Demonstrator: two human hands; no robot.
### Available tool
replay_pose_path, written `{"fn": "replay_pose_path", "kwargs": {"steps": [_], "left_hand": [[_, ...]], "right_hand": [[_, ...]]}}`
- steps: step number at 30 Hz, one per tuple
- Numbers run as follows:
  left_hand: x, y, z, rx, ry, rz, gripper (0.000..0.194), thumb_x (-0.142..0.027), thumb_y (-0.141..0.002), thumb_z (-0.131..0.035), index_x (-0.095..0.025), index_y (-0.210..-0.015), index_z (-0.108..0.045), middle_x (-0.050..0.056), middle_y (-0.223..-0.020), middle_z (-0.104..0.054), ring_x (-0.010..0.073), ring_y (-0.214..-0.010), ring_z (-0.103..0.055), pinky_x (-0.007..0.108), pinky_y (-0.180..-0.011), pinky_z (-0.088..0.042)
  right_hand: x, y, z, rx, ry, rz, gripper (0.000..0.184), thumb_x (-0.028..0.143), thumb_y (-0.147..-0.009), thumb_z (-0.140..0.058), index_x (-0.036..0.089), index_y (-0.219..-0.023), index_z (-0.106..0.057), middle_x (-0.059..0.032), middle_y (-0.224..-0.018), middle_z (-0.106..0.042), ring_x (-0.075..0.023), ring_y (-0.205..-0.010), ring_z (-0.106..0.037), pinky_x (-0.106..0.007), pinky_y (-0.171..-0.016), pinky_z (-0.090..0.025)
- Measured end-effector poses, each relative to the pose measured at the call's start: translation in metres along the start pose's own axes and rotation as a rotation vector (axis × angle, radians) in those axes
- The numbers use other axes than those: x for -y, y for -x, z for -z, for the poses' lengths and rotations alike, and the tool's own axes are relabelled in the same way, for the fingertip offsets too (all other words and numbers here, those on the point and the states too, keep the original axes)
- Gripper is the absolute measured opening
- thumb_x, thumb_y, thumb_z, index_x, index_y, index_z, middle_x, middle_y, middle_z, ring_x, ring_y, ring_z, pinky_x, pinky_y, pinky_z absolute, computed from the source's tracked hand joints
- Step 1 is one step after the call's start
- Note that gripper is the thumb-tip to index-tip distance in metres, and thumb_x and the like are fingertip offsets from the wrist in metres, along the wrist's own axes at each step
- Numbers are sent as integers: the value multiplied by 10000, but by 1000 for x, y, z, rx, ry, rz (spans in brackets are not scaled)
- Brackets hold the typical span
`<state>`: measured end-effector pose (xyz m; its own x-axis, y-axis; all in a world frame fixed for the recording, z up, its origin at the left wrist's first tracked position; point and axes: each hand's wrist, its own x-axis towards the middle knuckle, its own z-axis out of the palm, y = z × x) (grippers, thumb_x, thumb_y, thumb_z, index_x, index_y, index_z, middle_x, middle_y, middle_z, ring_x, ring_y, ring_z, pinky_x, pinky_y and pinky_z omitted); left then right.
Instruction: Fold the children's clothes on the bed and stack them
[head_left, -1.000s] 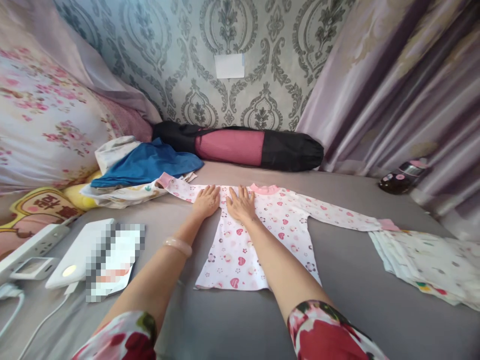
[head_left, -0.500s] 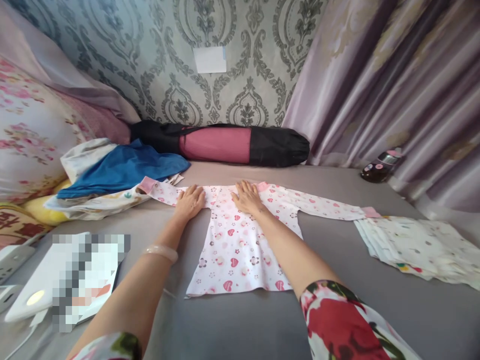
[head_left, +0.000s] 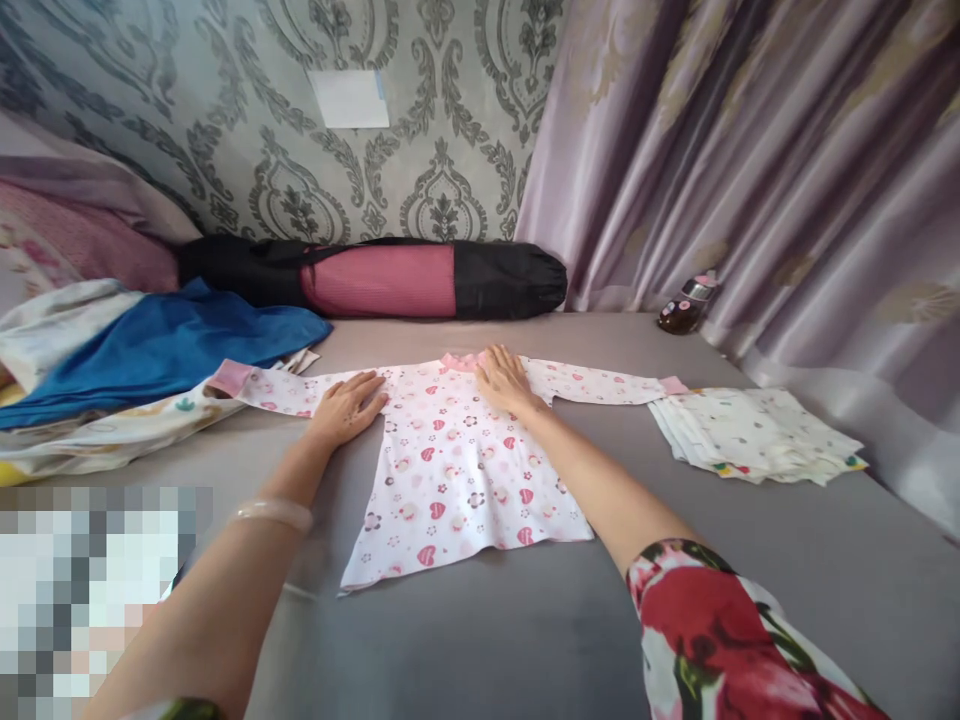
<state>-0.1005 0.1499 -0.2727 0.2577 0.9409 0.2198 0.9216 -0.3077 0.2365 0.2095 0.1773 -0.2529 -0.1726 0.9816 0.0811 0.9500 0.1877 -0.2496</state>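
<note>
A white long-sleeved child's shirt (head_left: 450,470) with pink hearts and flowers lies spread on the grey sheet, both sleeves stretched sideways. It has a pink collar and pink cuffs. My left hand (head_left: 347,408) rests flat at the shoulder where the left-side sleeve begins, fingers extended. Near the collar, on the right-side shoulder, my right hand (head_left: 506,380) lies flat with its fingers stretched out. Neither hand grips the cloth. The right-side cuff reaches a folded stack of white printed cloth (head_left: 765,435), and the left-side cuff lies against a heap of clothes.
A blue garment (head_left: 180,335) tops the clothes heap at left. Behind, a black and pink rolled bag (head_left: 379,280) lies along the patterned wall. A dark bottle (head_left: 686,305) stands by the purple curtain (head_left: 720,150). Blurred items (head_left: 75,600) lie at lower left.
The view has swung to the right. My right hand has shifted across the shirt toward the right-side shoulder, uncovering the collar; my left hand has moved outward to the sleeve joint.
</note>
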Motion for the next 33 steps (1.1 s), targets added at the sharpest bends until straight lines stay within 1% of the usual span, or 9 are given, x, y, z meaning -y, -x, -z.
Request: {"fn": "replay_pose_path", "kwargs": {"steps": [4,8,12,17,21,25,28,31,33], "left_hand": [[2,0,1,-71,33,9,514,-510,-898,-396,-205,-1262,-595,102,-1386,-550,244,-1302,-480,395,-1115,-331],[-2,3,6,-192,18,-11,450,-501,-893,-412,-187,-1109,-652,117,-1238,-621,249,-1147,-574,366,-1034,-411],[-14,8,13,-284,-130,126,433,-471,-932,-354,-161,-1007,-647,147,-1067,-639,286,-1073,-574,417,-979,-416],[-25,11,18,-299,-90,343,374,-391,-967,-287,-150,-989,-572,138,-960,-638,302,-1039,-581,422,-903,-428],[-29,20,18,-339,10,376,297,-373,-950,-328,-185,-1040,-538,148,-996,-638,311,-1044,-589,434,-865,-438],[-38,39,22,-181,-18,414,276,-360,-941,-356,-177,-1050,-531,142,-990,-653,289,-962,-620,402,-813,-451],[-51,57,28,-65,-46,439,240,-366,-910,-414,-186,-917,-572,120,-889,-673,269,-864,-635,370,-767,-459],[-69,77,36,20,-56,461,280,-417,-868,-457,-209,-731,-584,101,-760,-672,269,-784,-641,350,-707,-464],[-84,92,41,74,-61,466,313,-445,-849,-462,-214,-675,-584,100,-725,-674,276,-765,-648,339,-669,-460]], "right_hand": [[-15,1,-9,25,45,-17,670,477,-985,-212,80,-1524,-222,-115,-1605,-170,-243,-1469,-134,-390,-1178,-80],[-16,0,-6,45,44,-9,669,472,-982,-229,99,-1535,-187,-105,-1614,-132,-220,-1476,-95,-382,-1180,-56],[-10,14,7,125,-18,20,701,500,-953,-322,140,-1540,-189,-98,-1623,-67,-229,-1484,-51,-415,-1180,-43],[5,81,21,244,-70,173,673,547,-948,-329,216,-1530,-257,-54,-1624,-84,-261,-1486,-20,-457,-1174,52],[19,154,30,289,-93,370,611,536,-968,-321,291,-1525,-269,-11,-1621,-109,-248,-1486,-44,-457,-1175,67],[26,212,46,390,-177,502,575,482,-987,-299,288,-1527,-263,13,-1606,-162,-198,-1485,-66,-420,-1188,61],[25,236,62,496,-306,531,589,459,-948,-418,299,-1506,-320,31,-1581,-251,-194,-1470,-167,-392,-1203,-29],[19,241,78,590,-502,503,475,439,-898,-515,312,-1355,-556,28,-1447,-497,-192,-1348,-427,-325,-1135,-281],[11,237,84,566,-621,410,369,427,-912,-482,289,-1195,-674,16,-1242,-663,-179,-1159,-589,-287,-992,-423]]}}
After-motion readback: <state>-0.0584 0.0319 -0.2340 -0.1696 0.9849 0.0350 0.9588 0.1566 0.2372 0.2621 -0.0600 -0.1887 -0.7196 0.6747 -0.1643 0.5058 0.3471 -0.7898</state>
